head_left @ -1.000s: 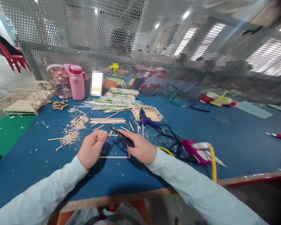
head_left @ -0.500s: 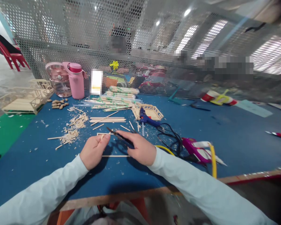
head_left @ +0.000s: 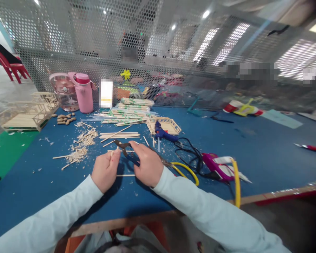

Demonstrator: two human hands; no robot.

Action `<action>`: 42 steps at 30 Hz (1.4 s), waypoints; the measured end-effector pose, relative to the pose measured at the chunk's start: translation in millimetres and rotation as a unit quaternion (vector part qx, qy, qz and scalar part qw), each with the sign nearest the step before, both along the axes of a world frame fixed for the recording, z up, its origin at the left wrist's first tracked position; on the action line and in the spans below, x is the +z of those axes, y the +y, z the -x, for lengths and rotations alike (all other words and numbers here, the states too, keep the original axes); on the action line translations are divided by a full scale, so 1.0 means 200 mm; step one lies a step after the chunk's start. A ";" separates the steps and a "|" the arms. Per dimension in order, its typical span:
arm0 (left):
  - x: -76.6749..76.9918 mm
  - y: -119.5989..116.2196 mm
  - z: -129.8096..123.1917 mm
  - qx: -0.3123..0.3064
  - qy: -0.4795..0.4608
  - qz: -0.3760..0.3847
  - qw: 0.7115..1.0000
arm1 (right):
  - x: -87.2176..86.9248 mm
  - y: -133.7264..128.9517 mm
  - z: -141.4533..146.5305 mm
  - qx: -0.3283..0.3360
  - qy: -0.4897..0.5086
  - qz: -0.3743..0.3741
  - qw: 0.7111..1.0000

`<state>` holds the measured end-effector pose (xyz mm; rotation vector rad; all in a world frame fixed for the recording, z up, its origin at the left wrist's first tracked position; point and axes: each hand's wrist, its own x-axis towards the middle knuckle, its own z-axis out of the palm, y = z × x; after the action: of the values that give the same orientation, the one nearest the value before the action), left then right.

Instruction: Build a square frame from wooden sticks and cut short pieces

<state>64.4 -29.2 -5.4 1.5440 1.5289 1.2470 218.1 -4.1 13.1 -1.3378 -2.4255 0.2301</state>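
Note:
My left hand is closed in a pinch on a small pale wooden stick, most of it hidden by the fingers. My right hand grips dark pliers with blue handles; their jaws are parted close to the stick's tip. Below the hands, a thin stick lies on the blue tabletop. Beyond them are several parallel sticks. Scissors with yellow handles rest beside my right wrist.
A blue glue gun touches a small stick frame. Stick scraps, peanuts, a pink bottle and a stick model stand left. A purple tool lies right.
My right hand has drawn nearer to my left hand, and the pliers' jaws now show parted by the stick. More of the yellow-handled scissors is visible. The view has shifted slightly.

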 end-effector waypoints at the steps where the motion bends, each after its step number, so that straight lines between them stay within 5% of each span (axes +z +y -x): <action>1: 0.00 0.00 0.00 0.001 -0.002 -0.006 1.000 | 0.00 0.01 0.00 -0.002 -0.003 -0.003 1.000; 5: -0.02 0.02 0.01 -0.041 -0.028 -0.007 0.999 | 0.02 0.02 0.00 0.016 0.022 0.022 0.999; 8: -0.04 0.03 0.02 -0.089 -0.085 0.032 0.992 | 0.06 0.03 -0.02 0.077 0.118 0.118 0.983; 11: -0.04 0.04 0.03 -0.131 -0.165 0.079 0.974 | 0.08 0.03 -0.03 0.133 0.217 0.268 0.929; 16: -0.02 0.04 0.02 -0.209 -0.346 0.174 0.898 | 0.05 0.08 -0.08 0.114 0.302 0.453 0.831; 17: -0.02 0.04 0.02 -0.216 -0.365 0.185 0.886 | 0.05 0.10 -0.10 0.110 0.301 0.448 0.835; 19: -0.01 0.04 0.02 -0.218 -0.389 0.202 0.872 | 0.06 0.15 -0.11 0.093 0.249 0.377 0.887; 22: 0.00 0.05 0.02 -0.205 -0.407 0.250 0.854 | 0.08 0.22 -0.12 -0.012 0.076 0.120 0.990; 25: 0.02 0.04 0.03 -0.206 -0.436 0.308 0.820 | 0.08 0.26 -0.10 -0.117 -0.039 -0.048 0.991; 28: 0.04 0.04 0.03 -0.210 -0.456 0.324 0.802 | 0.06 0.28 -0.07 -0.091 0.016 -0.014 0.996; 32: 0.03 0.03 0.02 -0.184 -0.430 0.287 0.836 | 0.02 0.27 -0.07 -0.039 0.139 0.065 0.987; 34: 0.01 0.03 0.01 -0.196 -0.412 0.265 0.849 | 0.01 0.25 -0.07 -0.007 0.238 0.131 0.962; 38: -0.03 0.02 -0.01 -0.254 -0.388 0.257 0.848 | 0.02 0.20 -0.04 0.072 0.408 0.281 0.865; 42: -0.04 0.01 -0.02 -0.274 -0.387 0.251 0.844 | 0.04 0.15 -0.02 0.102 0.406 0.290 0.860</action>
<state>68.9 -27.2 -14.3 0.8506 0.7089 0.8571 221.7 25.9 21.9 -0.8738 -1.7813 1.3679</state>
